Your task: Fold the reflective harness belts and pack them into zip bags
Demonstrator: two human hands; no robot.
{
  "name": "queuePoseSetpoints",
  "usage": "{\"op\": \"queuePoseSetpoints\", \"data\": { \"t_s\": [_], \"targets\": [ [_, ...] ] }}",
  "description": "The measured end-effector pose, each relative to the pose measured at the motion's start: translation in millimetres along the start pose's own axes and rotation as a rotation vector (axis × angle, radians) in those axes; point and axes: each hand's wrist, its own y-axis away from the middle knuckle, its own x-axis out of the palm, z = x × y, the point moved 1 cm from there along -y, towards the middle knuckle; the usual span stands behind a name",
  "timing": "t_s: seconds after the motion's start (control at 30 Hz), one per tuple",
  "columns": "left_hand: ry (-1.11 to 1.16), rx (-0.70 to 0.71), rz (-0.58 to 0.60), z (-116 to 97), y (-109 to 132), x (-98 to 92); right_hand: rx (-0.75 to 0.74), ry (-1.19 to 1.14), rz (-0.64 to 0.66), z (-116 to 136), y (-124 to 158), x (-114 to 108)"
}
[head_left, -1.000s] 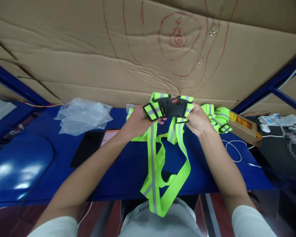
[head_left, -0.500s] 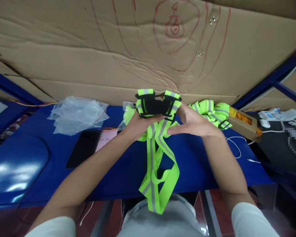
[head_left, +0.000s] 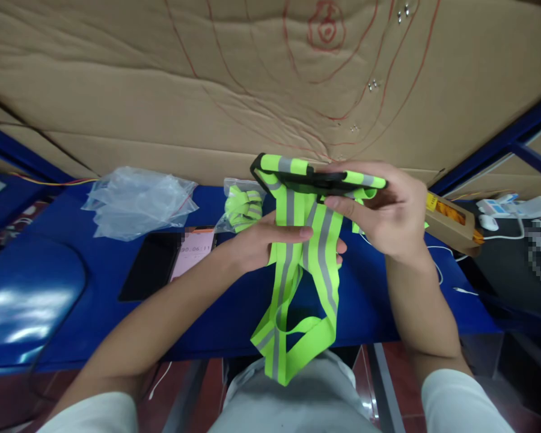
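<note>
A neon-green strap harness with grey reflective stripes (head_left: pixel 304 258) hangs over the blue table (head_left: pixel 225 313). Its black plastic buckle (head_left: pixel 318 177) is at the top, turned flat. My right hand (head_left: pixel 388 210) is closed on the buckle end from the right. My left hand (head_left: pixel 264 240) lies across the hanging straps just below, thumb in front and fingers behind, pinching them. The strap loops dangle down past the table's near edge toward my lap.
A heap of clear plastic bags (head_left: pixel 137 201) lies at the back left. A dark phone (head_left: pixel 151 267) and a lit phone screen (head_left: pixel 192 258) lie beside it. A bagged green strap bundle (head_left: pixel 243 207) sits behind my left hand. A brown box (head_left: pixel 451 222), white cables and a cardboard wall (head_left: pixel 162 90) stand around.
The buckle has been lifted and turned flat, now in my right hand alone. My left hand has dropped from the buckle to the hanging straps below it.
</note>
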Motion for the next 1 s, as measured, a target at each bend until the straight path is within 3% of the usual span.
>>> {"op": "queuePoseSetpoints", "data": {
  "t_s": [0.13,0.2,0.27,0.4,0.47,0.57,0.7,0.77,0.9,1.0],
  "targets": [
    [-0.038,0.044,0.169,-11.4,10.3,9.3,-0.300,0.182,0.050,8.5,4.9,-11.4],
    [-0.063,0.084,0.115,-15.8,13.9,15.0,-0.420,0.244,0.064,8.0,5.9,-11.9],
    [-0.053,0.124,-0.041,-18.5,14.9,18.0,-0.429,0.289,0.142,6.6,4.4,-10.2],
    [-0.074,0.175,-0.345,-18.8,10.6,8.9,-0.260,0.157,0.429,5.1,-2.6,-11.3],
    [-0.111,0.191,-0.392,-17.9,7.6,1.1,-0.193,-0.040,0.401,2.8,-6.4,-16.0],
    [-0.208,0.241,-0.395,-16.2,5.8,-4.4,-0.028,-0.263,0.226,-6.6,-10.4,-17.2],
    [-0.397,0.233,-0.404,-11.8,6.8,-2.6,0.279,-0.326,0.290,-20.8,-7.5,4.3],
    [-0.383,0.218,-0.392,-8.0,6.4,-2.8,0.324,-0.357,0.255,-23.0,-3.8,16.0],
    [-0.192,0.148,-0.144,-0.1,2.6,-3.8,0.332,-0.385,0.159,-15.8,0.0,27.1],
    [-0.133,0.178,-0.161,-5.9,2.8,-1.9,0.326,-0.459,0.125,-11.7,-4.5,28.6]
  ]
}}
